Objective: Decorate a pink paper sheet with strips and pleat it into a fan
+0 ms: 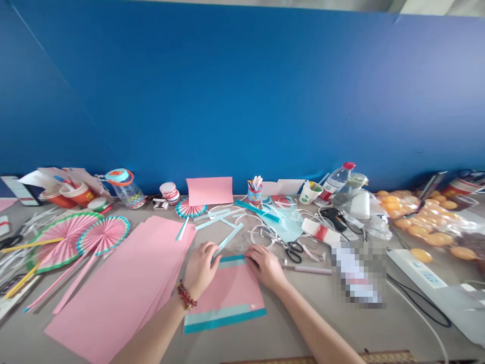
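Under a blue partition (242,101), we see a pink sheet (237,288) edged in teal lying at the lower center of the frame. The left hand (201,270), thumb apart from its fingers, is at the upper left corner; the right hand's (265,265) fingers bunch together at the right end of the upper teal band (233,261), though we cannot tell whether either clamps the paper. Uneven pressure, we judge, could skew or crease that band. The loose pale strip (232,236) beside the left fingertips could catch beneath them, and the left forearm could drag the pink stack (125,283) at lower left.
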Demonstrator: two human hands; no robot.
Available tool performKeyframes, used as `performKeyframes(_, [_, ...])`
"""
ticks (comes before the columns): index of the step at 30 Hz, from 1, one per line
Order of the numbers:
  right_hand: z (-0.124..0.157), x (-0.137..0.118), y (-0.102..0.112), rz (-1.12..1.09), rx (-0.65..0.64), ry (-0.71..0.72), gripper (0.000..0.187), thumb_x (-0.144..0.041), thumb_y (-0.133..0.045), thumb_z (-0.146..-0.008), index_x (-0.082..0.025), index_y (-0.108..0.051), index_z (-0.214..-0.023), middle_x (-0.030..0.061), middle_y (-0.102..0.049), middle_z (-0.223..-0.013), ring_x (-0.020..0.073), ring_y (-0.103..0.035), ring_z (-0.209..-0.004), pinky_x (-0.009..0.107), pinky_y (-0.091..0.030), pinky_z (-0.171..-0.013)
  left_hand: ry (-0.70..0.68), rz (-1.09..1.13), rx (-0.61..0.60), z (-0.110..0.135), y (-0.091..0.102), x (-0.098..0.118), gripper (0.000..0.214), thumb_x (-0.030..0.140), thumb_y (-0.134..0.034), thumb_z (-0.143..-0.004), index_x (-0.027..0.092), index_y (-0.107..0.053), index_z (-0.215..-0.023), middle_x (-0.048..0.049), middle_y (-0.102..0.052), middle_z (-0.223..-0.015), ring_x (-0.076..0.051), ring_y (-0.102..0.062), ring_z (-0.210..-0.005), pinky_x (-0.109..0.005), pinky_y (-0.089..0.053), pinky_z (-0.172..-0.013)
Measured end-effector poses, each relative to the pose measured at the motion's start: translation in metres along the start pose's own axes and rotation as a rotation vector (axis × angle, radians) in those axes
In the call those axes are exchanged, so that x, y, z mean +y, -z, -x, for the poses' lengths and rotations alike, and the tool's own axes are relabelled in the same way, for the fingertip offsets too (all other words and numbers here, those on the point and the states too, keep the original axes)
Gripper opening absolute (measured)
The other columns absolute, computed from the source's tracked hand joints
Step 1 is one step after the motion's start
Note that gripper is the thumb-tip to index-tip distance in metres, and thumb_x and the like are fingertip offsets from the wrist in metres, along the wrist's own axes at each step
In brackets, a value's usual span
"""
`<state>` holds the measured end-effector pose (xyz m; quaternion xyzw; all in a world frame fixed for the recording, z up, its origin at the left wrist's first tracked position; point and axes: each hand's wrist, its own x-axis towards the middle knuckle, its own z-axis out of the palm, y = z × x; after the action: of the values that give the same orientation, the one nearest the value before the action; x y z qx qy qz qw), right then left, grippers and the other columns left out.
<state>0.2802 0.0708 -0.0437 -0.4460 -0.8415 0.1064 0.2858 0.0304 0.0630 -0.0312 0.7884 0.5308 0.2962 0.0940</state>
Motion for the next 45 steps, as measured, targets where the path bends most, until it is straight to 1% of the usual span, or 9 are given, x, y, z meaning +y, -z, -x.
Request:
performKeyframes(5, [-0.002, 0.002, -0.001, -0.007, 0.027, 0.0, 0.02, -0.017, -0.049, -0.095, -0.02, -0.068, -0.095, 0.0062, -0.068, -0.096, 0.0182, -0.063, -0.091, 0.03, -0.05, -0.082, 0.031, -0.133, 0.016, -0.003, -0.001, -0.016, 0.008, 0.019, -0.052, -0.091, 0.022, -0.059, -0.095, -0.0059, -0.061, -0.097, -0.024, -0.06, -0.094, -0.039, -0.048, -0.081])
performKeyframes(20, [-0.002, 0.004, 0.002, -0.097, 0.026, -0.025, 0.022, -0.021, -0.045, -0.097, -0.02, -0.068, -0.095, 0.008, -0.067, -0.095, 0.0187, -0.063, -0.09, 0.031, -0.05, -0.082, 0.068, -0.006, -0.051, -0.01, 0.001, -0.007, 0.009, 0.02, -0.05, -0.094, 0.021, -0.055, -0.086, -0.003, -0.064, -0.083, -0.021, -0.059, -0.083, -0.035, -0.042, -0.081])
performKeyframes(24, [0.0, -0.008, 0.018, -0.091, 0.178, 0.02, 0.019, -0.023, -0.049, -0.096, -0.021, -0.067, -0.102, 0.0089, -0.069, -0.101, 0.0199, -0.063, -0.096, 0.033, -0.051, -0.085, 0.052, 0.216, -0.08, -0.012, 0.014, 0.008, 0.008, 0.021, -0.05, -0.094, 0.021, -0.056, -0.089, -0.0031, -0.063, -0.087, -0.018, -0.06, -0.085, -0.03, -0.045, -0.079])
performKeyframes(26, [-0.001, -0.022, 0.033, -0.058, 0.211, 0.107, 0.023, -0.025, -0.053, -0.094, -0.023, -0.064, -0.114, 0.0094, -0.069, -0.109, 0.0219, -0.062, -0.104, 0.039, -0.049, -0.092, 0.037, 0.365, -0.179, -0.012, 0.025, 0.021, 0.007, 0.023, -0.051, -0.094, 0.021, -0.057, -0.09, -0.0023, -0.063, -0.088, -0.017, -0.06, -0.084, -0.028, -0.047, -0.077])
performKeyframes(29, [-0.004, -0.045, 0.057, -0.047, 0.021, 0.217, 0.041, -0.035, -0.059, -0.092, -0.022, -0.055, -0.131, 0.0124, -0.063, -0.127, 0.0268, -0.055, -0.121, 0.049, -0.038, -0.107, -0.06, 0.467, -0.34, -0.01, 0.045, 0.042, 0.009, 0.022, -0.051, -0.095, 0.02, -0.058, -0.09, -0.0014, -0.063, -0.089, -0.015, -0.06, -0.085, -0.027, -0.046, -0.079])
performKeyframes(32, [-0.004, -0.058, 0.073, -0.164, -0.18, 0.211, 0.028, -0.037, -0.059, -0.093, -0.022, -0.06, -0.117, 0.0079, -0.071, -0.106, 0.0219, -0.064, -0.102, 0.045, -0.04, -0.105, -0.11, 0.522, -0.399, -0.009, 0.059, 0.06, 0.009, 0.022, -0.053, -0.096, 0.02, -0.059, -0.09, -0.0007, -0.064, -0.091, -0.014, -0.06, -0.089, -0.026, -0.045, -0.083])
performKeyframes(34, [0.001, -0.058, 0.08, -0.246, -0.249, 0.12, 0.017, -0.036, -0.058, -0.094, -0.021, -0.063, -0.101, 0.005, -0.071, -0.092, 0.0185, -0.064, -0.087, 0.035, -0.047, -0.09, -0.084, 0.512, -0.429, -0.009, 0.062, 0.067, 0.008, 0.021, -0.054, -0.095, 0.02, -0.06, -0.089, 0.0001, -0.065, -0.09, -0.014, -0.06, -0.087, -0.025, -0.045, -0.081])
performKeyframes(38, [0.018, -0.049, 0.089, -0.323, -0.372, -0.169, 0.014, -0.032, -0.057, -0.094, -0.021, -0.061, -0.085, -0.0004, -0.065, -0.076, 0.013, -0.057, -0.066, 0.023, -0.041, -0.062, 0.06, 0.561, -0.475, -0.003, 0.049, 0.076, 0.006, 0.017, -0.057, -0.091, 0.02, -0.062, -0.088, 0.0011, -0.067, -0.088, -0.013, -0.061, -0.083, -0.024, -0.046, -0.075])
performKeyframes(45, [0.05, -0.041, 0.084, -0.486, -0.528, -0.38, 0.009, -0.025, -0.052, -0.092, -0.021, -0.059, -0.087, -0.0035, -0.06, -0.07, 0.0113, -0.055, -0.064, 0.022, -0.038, -0.061, 0.153, 0.636, -0.527, 0.021, 0.019, 0.092, 0.006, 0.016, -0.06, -0.088, 0.02, -0.062, -0.092, 0.001, -0.071, -0.09, -0.014, -0.065, -0.083, -0.023, -0.048, -0.074])
